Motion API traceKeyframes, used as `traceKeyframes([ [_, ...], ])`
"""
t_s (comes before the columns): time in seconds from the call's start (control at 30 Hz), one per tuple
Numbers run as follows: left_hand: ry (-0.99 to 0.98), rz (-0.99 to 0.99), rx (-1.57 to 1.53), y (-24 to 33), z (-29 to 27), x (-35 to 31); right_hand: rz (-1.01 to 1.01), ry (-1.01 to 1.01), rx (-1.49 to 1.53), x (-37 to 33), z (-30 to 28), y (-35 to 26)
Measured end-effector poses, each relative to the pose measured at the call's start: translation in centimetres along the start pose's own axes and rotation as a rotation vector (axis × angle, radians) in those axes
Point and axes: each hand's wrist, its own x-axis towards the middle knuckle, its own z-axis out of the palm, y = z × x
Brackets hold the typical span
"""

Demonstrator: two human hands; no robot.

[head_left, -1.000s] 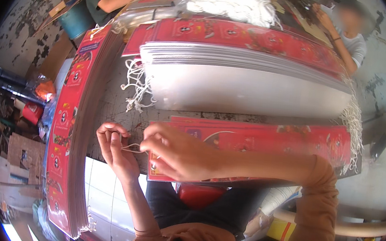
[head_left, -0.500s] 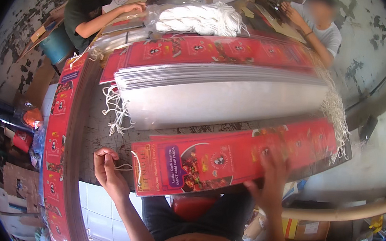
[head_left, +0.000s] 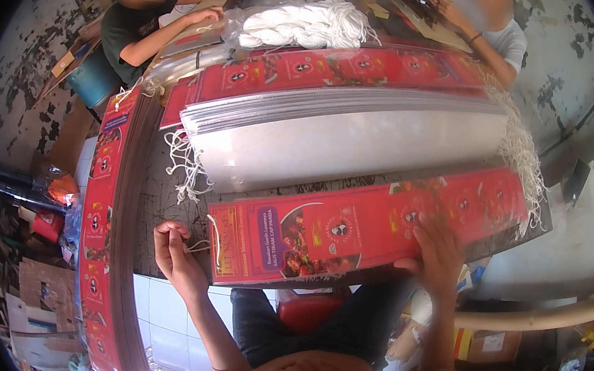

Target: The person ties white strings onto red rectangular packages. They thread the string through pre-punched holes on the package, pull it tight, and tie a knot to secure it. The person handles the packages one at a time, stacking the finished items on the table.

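A long red printed hanging strip (head_left: 379,227) lies near me along the table's front edge, slightly slanted up to the right. White cord (head_left: 217,239) runs through its left end. My left hand (head_left: 181,259) is just left of that end, thumb and fingers pinched on the cord's loose end. My right hand (head_left: 438,255) rests on the strip right of its middle, fingers stretched out over the printed face and thumb near the front edge. Behind it lies a stack of similar strips (head_left: 359,141), pale side up, with knotted white cords (head_left: 187,167) hanging from its left end.
Another stack of red strips (head_left: 99,226) runs along the table's left side. More red strips (head_left: 302,70) and a skein of white cord (head_left: 306,27) are at the back. Two people work across the table. A pale pole (head_left: 544,316) and cardboard box (head_left: 486,344) are at right.
My right hand has settled onto the strip, a little further right, where it was blurred before. My left hand keeps its pinch on the cord. The whole view has shifted slightly.
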Motion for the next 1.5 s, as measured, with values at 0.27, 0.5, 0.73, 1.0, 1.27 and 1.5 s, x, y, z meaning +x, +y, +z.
traceKeyframes([
  [0.27,0.007,-0.023,-0.055,-0.1,-0.1,-0.1,-0.12,0.091,-0.034,2.4,-0.4,2.3],
  [0.5,0.012,0.007,-0.035,-0.1,0.0,0.0,-0.073,0.231,0.256,10.0,0.6,4.0],
  [0.73,0.022,0.0,-0.004,0.3,0.2,0.1,-0.234,0.334,-0.08,15.2,3.0,6.6],
  [1.0,0.03,0.009,0.049,0.3,0.2,0.2,0.076,0.273,-0.239,13.7,2.7,4.9],
  [1.27,0.026,0.03,-0.017,-0.5,-0.7,-0.1,1.087,0.527,0.0,-6.7,-4.6,9.7],
  [1.5,0.074,0.086,0.019,-0.3,-0.4,-0.2,1.202,0.386,0.316,-12.3,-3.9,7.8],
])
